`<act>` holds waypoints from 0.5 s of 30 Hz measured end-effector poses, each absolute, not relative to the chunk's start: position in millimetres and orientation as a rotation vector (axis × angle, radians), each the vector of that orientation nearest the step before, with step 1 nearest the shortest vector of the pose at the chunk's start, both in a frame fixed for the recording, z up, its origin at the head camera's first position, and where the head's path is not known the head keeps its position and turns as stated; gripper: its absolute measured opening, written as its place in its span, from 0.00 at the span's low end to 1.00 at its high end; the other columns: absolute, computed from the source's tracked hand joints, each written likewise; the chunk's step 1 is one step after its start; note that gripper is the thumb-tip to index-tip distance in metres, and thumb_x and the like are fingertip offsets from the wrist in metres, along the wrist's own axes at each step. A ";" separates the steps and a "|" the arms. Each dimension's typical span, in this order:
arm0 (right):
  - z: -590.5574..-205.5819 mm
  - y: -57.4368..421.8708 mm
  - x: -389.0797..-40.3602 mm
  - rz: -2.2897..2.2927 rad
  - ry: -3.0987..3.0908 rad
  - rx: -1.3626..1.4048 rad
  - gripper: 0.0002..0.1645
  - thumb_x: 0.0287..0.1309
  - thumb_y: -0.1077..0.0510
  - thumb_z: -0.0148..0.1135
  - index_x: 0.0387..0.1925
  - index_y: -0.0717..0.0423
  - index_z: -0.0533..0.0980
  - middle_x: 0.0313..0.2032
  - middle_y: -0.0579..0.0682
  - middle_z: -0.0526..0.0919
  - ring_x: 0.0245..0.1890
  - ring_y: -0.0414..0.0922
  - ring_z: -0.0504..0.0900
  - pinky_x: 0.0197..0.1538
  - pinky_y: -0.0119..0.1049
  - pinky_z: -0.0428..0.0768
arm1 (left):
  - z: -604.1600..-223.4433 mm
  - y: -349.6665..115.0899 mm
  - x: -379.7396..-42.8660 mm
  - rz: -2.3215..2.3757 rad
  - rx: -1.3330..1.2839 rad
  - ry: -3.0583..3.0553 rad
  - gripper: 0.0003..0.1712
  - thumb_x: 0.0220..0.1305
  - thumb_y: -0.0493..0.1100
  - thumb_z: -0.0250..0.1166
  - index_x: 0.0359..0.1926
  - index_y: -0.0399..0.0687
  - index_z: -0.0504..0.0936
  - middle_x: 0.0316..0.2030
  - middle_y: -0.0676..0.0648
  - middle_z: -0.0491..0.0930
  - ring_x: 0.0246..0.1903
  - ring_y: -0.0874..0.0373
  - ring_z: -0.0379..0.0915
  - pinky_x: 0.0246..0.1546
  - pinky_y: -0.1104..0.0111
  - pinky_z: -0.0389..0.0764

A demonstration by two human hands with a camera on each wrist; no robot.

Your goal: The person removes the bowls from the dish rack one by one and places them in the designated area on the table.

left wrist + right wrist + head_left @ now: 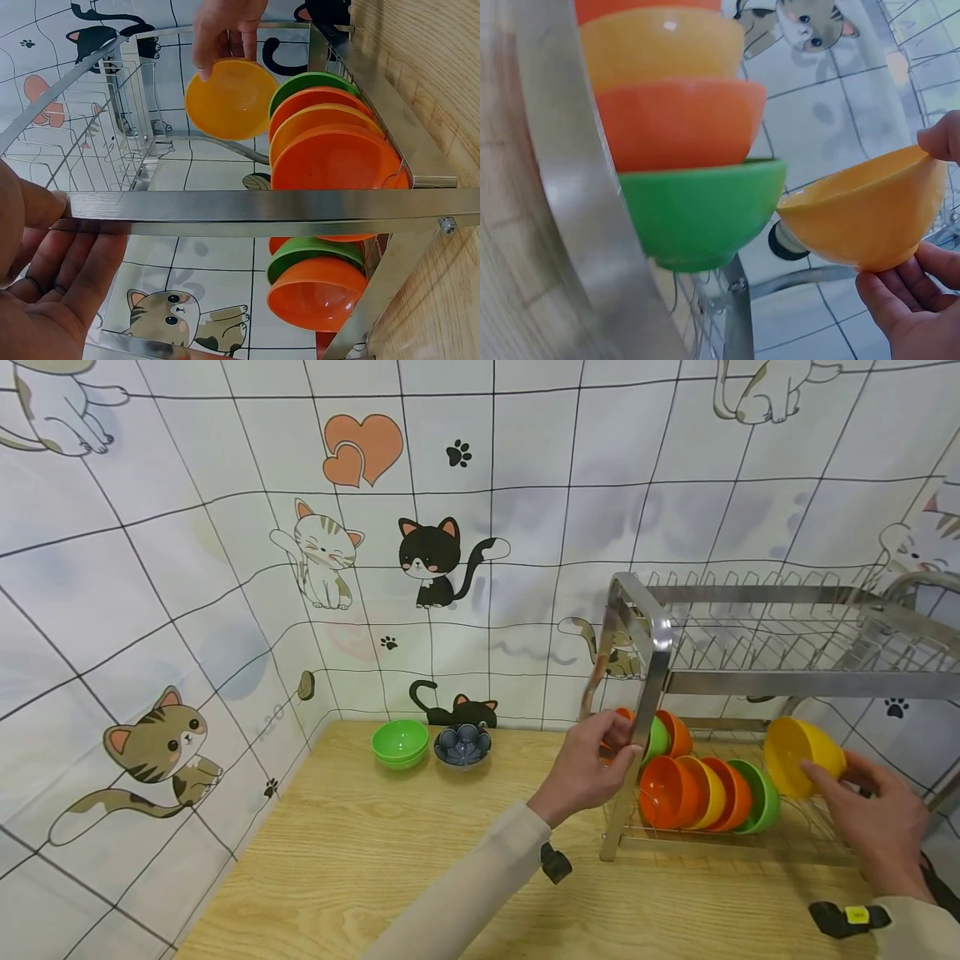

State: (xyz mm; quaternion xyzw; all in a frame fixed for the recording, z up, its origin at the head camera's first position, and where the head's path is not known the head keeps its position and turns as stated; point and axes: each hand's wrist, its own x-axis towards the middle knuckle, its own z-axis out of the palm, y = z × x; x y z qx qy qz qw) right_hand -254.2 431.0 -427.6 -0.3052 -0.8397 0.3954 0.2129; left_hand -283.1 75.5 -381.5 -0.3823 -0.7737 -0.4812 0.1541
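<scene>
Bowls (708, 793) in orange, yellow and green stand on edge along the lower tier of the rack (810, 683) in the head view. The right grip (877, 818) is closed on a yellow bowl (804, 758), held at the row's right end, just beside the last green one. The left grip (588, 764) wraps the rack's left post. Well to the left, a green stack (401, 745) and a blue dish (462, 747) sit on the surface (337, 860). A yellow tag (857, 915) on the right wrist carries marks too small to read.

From the left wrist, thumb and fingers clasp the rack's metal edge from both sides; the yellow bowl tilts beyond, its inside showing.

From the right wrist, the thumb hooks over the yellow bowl's rim and fingers support its base; whether it touches the green bowl, I cannot tell.
</scene>
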 end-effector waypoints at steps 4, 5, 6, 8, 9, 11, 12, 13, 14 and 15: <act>-421.2 425.3 -251.1 1.163 -2.283 -0.857 0.47 0.63 0.31 0.62 0.78 0.43 0.62 0.71 0.52 0.72 0.61 0.50 0.67 0.64 0.47 0.70 | -381.4 75.9 -283.1 -1.375 -1.094 -2.216 0.08 0.72 0.38 0.64 0.49 0.44 0.76 0.37 0.49 0.82 0.35 0.71 0.77 0.40 0.87 0.79; -419.8 424.3 -250.1 1.176 -2.271 -0.859 0.47 0.63 0.31 0.62 0.77 0.42 0.62 0.70 0.50 0.73 0.59 0.46 0.68 0.65 0.45 0.70 | -381.3 76.1 -283.2 -1.377 -1.095 -2.216 0.08 0.72 0.38 0.64 0.49 0.44 0.76 0.37 0.49 0.82 0.35 0.71 0.77 0.40 0.87 0.79; -418.1 423.0 -249.1 1.185 -2.262 -0.864 0.47 0.62 0.31 0.62 0.77 0.41 0.62 0.69 0.48 0.73 0.57 0.41 0.69 0.67 0.43 0.70 | -381.3 76.2 -283.1 -1.375 -1.095 -2.216 0.08 0.72 0.38 0.64 0.49 0.44 0.76 0.37 0.49 0.82 0.35 0.71 0.77 0.40 0.87 0.79; -414.9 420.8 -247.6 1.213 -2.246 -0.875 0.46 0.62 0.30 0.62 0.77 0.40 0.63 0.62 0.38 0.76 0.51 0.30 0.68 0.61 0.35 0.72 | -381.2 76.7 -283.0 -1.379 -1.097 -2.217 0.08 0.72 0.38 0.64 0.49 0.44 0.76 0.37 0.49 0.82 0.36 0.71 0.77 0.40 0.87 0.79; -413.6 419.6 -246.7 1.232 -2.239 -0.870 0.46 0.62 0.30 0.62 0.77 0.40 0.63 0.61 0.35 0.76 0.48 0.26 0.67 0.59 0.32 0.73 | -381.1 76.8 -282.9 -1.382 -1.098 -2.218 0.08 0.72 0.38 0.64 0.49 0.44 0.76 0.37 0.49 0.82 0.36 0.71 0.77 0.40 0.87 0.79; -411.5 416.8 -244.9 1.270 -2.228 -0.839 0.46 0.63 0.30 0.61 0.77 0.41 0.63 0.59 0.32 0.75 0.43 0.22 0.65 0.59 0.28 0.74 | -380.9 77.1 -282.7 -1.383 -1.097 -2.220 0.08 0.72 0.38 0.64 0.49 0.44 0.76 0.37 0.49 0.82 0.35 0.72 0.77 0.40 0.87 0.79; -410.3 415.6 -244.3 1.314 -2.214 -0.826 0.46 0.64 0.31 0.62 0.77 0.42 0.63 0.55 0.28 0.75 0.41 0.21 0.65 0.54 0.23 0.74 | -380.8 77.2 -282.6 -1.381 -1.096 -2.221 0.08 0.72 0.38 0.64 0.49 0.44 0.76 0.37 0.49 0.82 0.35 0.72 0.77 0.40 0.87 0.79; -409.4 414.5 -243.6 1.368 -2.195 -0.809 0.45 0.64 0.32 0.62 0.77 0.42 0.64 0.51 0.24 0.73 0.39 0.20 0.65 0.51 0.18 0.73 | -380.8 77.3 -282.5 -1.383 -1.095 -2.221 0.08 0.72 0.38 0.64 0.49 0.44 0.76 0.37 0.49 0.82 0.35 0.72 0.76 0.40 0.87 0.79; -408.6 413.0 -242.7 1.413 -2.181 -0.796 0.45 0.64 0.32 0.63 0.77 0.42 0.64 0.48 0.22 0.72 0.37 0.20 0.66 0.51 0.16 0.74 | -380.6 77.3 -282.4 -1.382 -1.094 -2.221 0.08 0.72 0.38 0.64 0.49 0.44 0.76 0.37 0.49 0.82 0.35 0.72 0.76 0.40 0.87 0.79; -407.9 411.7 -241.9 1.464 -2.162 -0.771 0.45 0.64 0.33 0.63 0.77 0.42 0.64 0.48 0.23 0.73 0.37 0.19 0.68 0.54 0.15 0.75 | -380.5 77.4 -282.3 -1.380 -1.095 -2.220 0.08 0.72 0.38 0.64 0.49 0.44 0.76 0.37 0.49 0.82 0.35 0.72 0.77 0.40 0.87 0.79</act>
